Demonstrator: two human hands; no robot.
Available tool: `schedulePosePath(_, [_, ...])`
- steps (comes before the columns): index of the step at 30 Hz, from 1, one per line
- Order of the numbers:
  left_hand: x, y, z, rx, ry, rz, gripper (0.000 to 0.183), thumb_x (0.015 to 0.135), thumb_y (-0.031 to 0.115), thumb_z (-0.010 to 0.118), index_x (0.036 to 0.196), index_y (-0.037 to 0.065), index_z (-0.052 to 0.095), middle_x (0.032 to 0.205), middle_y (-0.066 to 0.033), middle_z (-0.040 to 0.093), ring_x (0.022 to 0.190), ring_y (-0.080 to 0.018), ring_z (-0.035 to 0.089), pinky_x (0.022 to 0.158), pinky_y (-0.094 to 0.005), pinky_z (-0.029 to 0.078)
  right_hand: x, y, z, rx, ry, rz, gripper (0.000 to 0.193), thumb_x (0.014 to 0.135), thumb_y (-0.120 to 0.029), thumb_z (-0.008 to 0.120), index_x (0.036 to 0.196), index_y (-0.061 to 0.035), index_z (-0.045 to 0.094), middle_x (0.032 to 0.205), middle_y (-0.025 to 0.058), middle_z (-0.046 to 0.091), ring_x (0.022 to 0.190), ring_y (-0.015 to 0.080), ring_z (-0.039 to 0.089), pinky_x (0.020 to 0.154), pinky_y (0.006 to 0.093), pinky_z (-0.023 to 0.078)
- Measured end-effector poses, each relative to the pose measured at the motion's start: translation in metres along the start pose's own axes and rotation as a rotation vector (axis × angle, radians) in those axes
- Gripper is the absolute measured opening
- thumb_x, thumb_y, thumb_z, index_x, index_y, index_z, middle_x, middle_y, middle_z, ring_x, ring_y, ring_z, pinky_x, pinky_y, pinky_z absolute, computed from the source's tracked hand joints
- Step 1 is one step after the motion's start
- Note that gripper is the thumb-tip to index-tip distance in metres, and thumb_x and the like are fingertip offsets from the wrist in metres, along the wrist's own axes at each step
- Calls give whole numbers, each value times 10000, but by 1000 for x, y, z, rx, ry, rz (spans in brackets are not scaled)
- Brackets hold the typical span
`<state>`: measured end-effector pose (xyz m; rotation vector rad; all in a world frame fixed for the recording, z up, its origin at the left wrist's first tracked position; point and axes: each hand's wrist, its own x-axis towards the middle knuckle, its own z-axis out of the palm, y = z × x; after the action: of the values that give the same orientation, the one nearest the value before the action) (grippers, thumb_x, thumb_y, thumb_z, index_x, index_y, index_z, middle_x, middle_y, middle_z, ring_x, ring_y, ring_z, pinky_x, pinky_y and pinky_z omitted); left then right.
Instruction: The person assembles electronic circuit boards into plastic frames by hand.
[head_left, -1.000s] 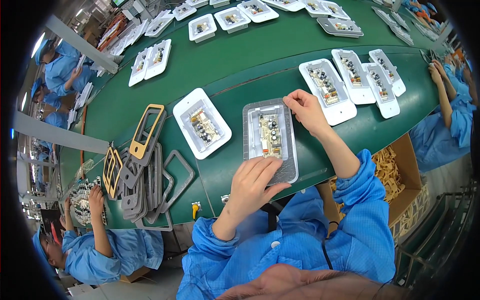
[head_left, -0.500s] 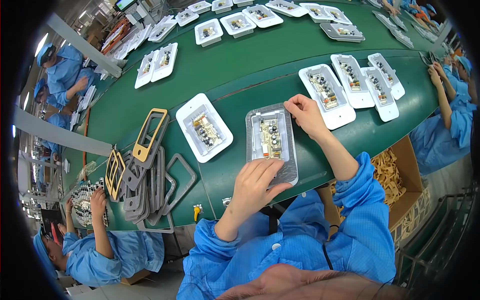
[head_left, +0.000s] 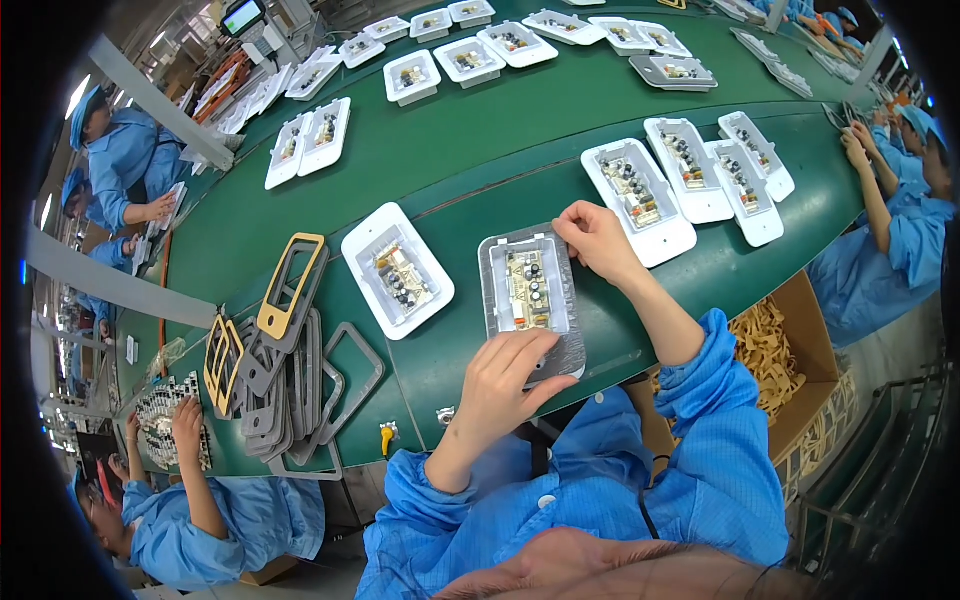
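Note:
In front of me lies a plastic housing with a dark grey gasket (head_left: pixel 487 285) around its rim and a circuit board (head_left: pixel 530 285) inside. My right hand (head_left: pixel 597 243) pinches the gasket at the far right corner, thumb and forefinger together. Over the near end, my left hand (head_left: pixel 500 378) rests with fingers stretched and thumb apart, covering part of the rim. Just left of it is a white housing (head_left: pixel 435 285) with a board in it and no grey gasket.
Grey gaskets (head_left: pixel 290 395) pile up at the left, some with yellow faces (head_left: pixel 305 283). White housings (head_left: pixel 655 240) with boards stand at the right; more sit along the belt (head_left: pixel 430 140). A carton (head_left: pixel 815 370) of tan strips is beside me. Co-workers (head_left: pixel 220 520) sit on both sides.
The whole view has shifted slightly. Both hands keep nearly the same hold on the gasketed housing, my right one still pinching at its far right corner.

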<state>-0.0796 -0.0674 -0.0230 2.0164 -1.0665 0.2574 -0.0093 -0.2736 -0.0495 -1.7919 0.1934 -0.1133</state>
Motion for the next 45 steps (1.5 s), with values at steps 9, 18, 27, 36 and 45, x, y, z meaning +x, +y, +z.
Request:
schedulePosePath(9, [-2,2,4,61,-17,30,473,569,260,750,935,14,581,894,-101,607,784,-256,574,671,-336,460,2,3,-2,117,-85,44,136,814,-124,588,788,3,548,614,15,533,500,51,476,387,178,349])
schedulePosePath(18, [-18,9,7,155,-10,29,466,580,253,744,949,23,575,934,-103,597,826,-264,566,698,-349,458,-9,7,3,2,-36,35,175,772,-149,621,749,10,551,597,51,562,483,80,507,418,222,403])
schedulePosePath(27, [-17,9,15,217,15,6,442,594,193,731,959,0,571,973,-127,581,914,-295,544,789,-389,443,-13,0,3,-274,198,-246,173,763,-142,639,829,-10,548,673,34,565,553,60,506,488,216,417])
schedulePosePath(36, [-28,8,24,288,24,-6,435,610,192,731,964,-6,574,1005,-136,589,962,-298,554,833,-420,437,-109,5,2,-282,166,-203,194,806,-147,605,706,6,540,545,24,479,500,63,406,445,234,331])
schedulePosePath(45, [-30,11,25,298,26,-9,419,623,226,731,943,1,581,1023,-133,590,995,-292,555,841,-431,433,-132,0,10,-175,-38,-62,217,825,-171,591,726,15,539,524,13,452,476,51,376,410,232,297])
